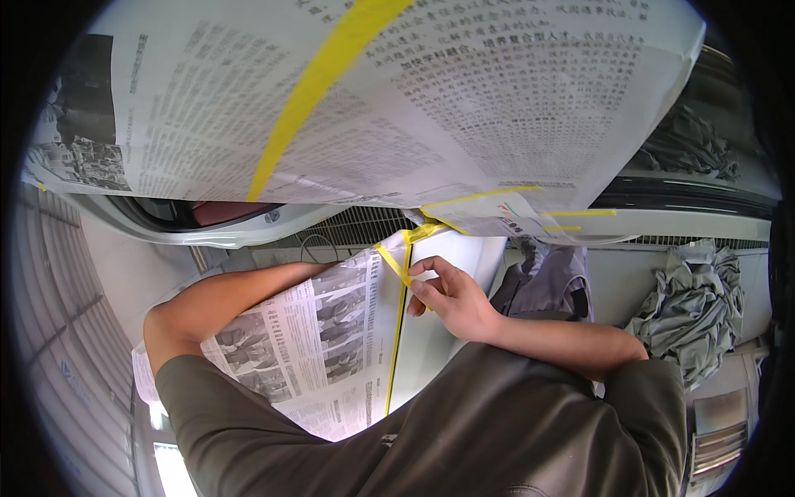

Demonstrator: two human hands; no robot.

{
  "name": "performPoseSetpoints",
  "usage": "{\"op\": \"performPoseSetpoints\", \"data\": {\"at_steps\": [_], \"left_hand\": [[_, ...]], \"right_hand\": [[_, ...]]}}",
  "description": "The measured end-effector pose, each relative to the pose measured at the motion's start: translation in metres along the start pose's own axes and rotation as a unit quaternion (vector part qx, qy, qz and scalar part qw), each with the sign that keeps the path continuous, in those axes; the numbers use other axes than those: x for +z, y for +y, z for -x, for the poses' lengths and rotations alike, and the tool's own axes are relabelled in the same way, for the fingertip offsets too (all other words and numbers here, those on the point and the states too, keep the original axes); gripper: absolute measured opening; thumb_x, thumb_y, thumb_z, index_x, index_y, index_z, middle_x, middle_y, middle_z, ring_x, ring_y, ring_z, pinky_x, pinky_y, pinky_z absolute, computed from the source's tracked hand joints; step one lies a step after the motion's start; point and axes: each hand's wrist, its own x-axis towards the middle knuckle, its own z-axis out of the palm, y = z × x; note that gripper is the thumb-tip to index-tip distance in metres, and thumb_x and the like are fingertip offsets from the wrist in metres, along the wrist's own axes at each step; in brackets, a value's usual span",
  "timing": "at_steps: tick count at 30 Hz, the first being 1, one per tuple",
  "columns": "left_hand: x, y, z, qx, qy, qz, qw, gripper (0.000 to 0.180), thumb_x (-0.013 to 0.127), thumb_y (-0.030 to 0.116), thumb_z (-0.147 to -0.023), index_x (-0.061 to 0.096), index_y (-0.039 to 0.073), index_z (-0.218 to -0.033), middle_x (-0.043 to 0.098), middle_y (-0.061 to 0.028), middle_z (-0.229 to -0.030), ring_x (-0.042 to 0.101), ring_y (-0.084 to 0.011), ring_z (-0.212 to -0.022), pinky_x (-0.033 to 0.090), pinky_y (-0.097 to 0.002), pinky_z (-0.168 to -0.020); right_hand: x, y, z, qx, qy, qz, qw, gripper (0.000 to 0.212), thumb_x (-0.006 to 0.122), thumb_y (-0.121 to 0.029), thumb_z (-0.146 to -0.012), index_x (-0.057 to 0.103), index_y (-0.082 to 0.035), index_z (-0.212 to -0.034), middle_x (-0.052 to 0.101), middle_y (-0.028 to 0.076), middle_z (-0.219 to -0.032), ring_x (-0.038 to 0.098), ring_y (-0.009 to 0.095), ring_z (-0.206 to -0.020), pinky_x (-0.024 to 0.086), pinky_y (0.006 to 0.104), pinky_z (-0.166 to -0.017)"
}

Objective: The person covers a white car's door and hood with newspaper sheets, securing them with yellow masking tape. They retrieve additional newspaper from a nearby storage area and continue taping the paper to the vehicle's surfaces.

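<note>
My right hand is closed in a pinch at a strip of yellow masking tape, by the top of a white car panel. Newspaper covers the panel's left part. More yellow tape runs down the newspaper's edge, beside a dark line. Bare white panel shows right of that tape, below my right hand. Short tape pieces cross at the panel's upper corner. My left forearm reaches behind the papered panel, which hides my left hand.
A large newspaper-covered car surface with a wide yellow tape band spans the top. Below it lies a floor grating. Crumpled grey cloth lies at right, and a greyish purple cloth nearer. A ribbed wall stands left.
</note>
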Motion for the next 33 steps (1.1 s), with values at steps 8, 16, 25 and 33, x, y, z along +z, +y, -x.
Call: {"op": "performPoseSetpoints", "data": {"at_steps": [8,16,25,33], "left_hand": [[-0.012,0.091,0.056,0.07,0.349,-0.498,0.791,0.045,0.047,0.03,-0.103,0.073,-0.006,-0.099,0.072,-0.0317,-0.1,0.073,-0.0403,-0.091,0.058,-0.0512,-0.087],[0.098,0.114,0.092,0.129,0.365,-0.487,0.783,0.055,0.042,0.047,-0.11,0.064,-0.003,-0.108,0.073,-0.0254,-0.098,0.07,-0.0446,-0.099,0.052,-0.0566,-0.091],[0.103,0.11,0.089,0.109,0.394,-0.479,0.776,0.056,0.05,0.053,-0.104,0.064,0.001,-0.122,0.073,-0.0242,-0.11,0.067,-0.0427,-0.112,0.047,-0.0569,-0.102],[0.198,0.027,0.064,0.163,0.602,-0.642,0.446,0.065,0.056,0.042,-0.101,0.047,0.007,-0.155,0.042,-0.0099,-0.164,0.032,-0.0294,-0.154,0.02,-0.0536,-0.127]], "right_hand": [[0.002,0.002,-0.021,0.106,-0.023,-0.037,0.993,0.032,0.056,-0.023,-0.106,0.062,0.004,-0.123,0.077,0.013,-0.088,0.075,0.018,-0.075,0.059,0.0301,-0.073],[0.007,0.005,-0.041,0.084,-0.001,0.028,0.996,0.021,0.061,-0.021,-0.102,0.063,0.0,-0.1,0.075,0.011,-0.079,0.074,0.016,-0.064,0.058,0.0308,-0.062],[0.029,0.0,0.013,-0.394,-0.072,0.421,0.814,0.009,0.071,-0.011,-0.084,0.064,-0.01,-0.088,0.065,0.009,-0.062,0.065,0.031,-0.052,0.052,0.0431,-0.051],[0.003,-0.026,0.02,-0.391,-0.038,0.321,0.862,0.04,0.066,-0.003,-0.094,0.066,-0.011,-0.134,0.075,0.009,-0.09,0.07,0.021,-0.066,0.049,0.0417,-0.096]]}}
